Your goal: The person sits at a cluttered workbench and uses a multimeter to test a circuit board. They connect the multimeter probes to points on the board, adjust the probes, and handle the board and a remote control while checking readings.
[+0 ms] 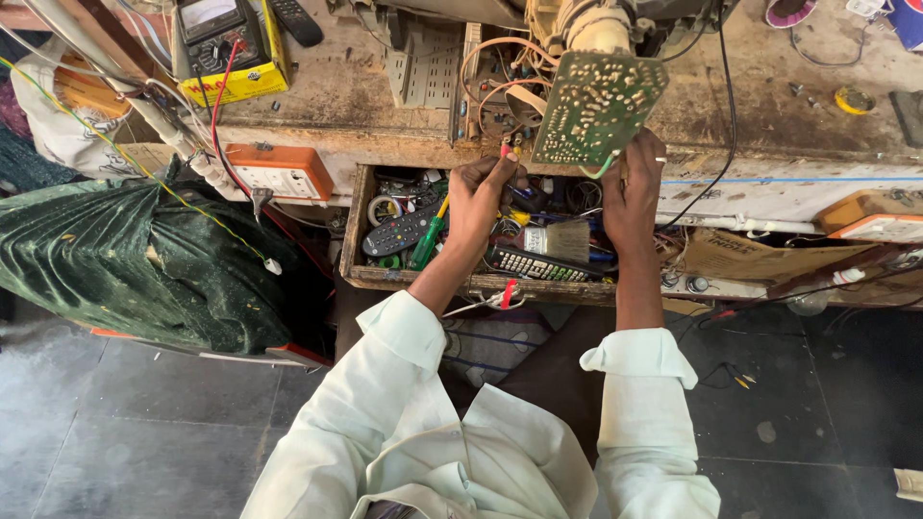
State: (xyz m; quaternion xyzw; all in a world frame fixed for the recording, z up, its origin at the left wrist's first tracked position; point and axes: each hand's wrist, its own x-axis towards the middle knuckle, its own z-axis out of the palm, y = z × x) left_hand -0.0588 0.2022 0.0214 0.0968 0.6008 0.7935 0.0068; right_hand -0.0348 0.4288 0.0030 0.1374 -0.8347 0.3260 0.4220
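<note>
My right hand grips the lower right edge of a green circuit board, held up with its soldered underside facing me. My left hand is pinched on a thin red-handled probe at the board's lower left corner. Wires run from the board up into an opened appliance chassis on the bench. Both hands hover over an open wooden drawer packed with remote controls, a green screwdriver and a paintbrush.
A yellow-cased multimeter with red and black leads stands at the back left of the worn bench. An orange switch box hangs on the bench front. A green cloth-covered bundle sits at left, above a grey tiled floor.
</note>
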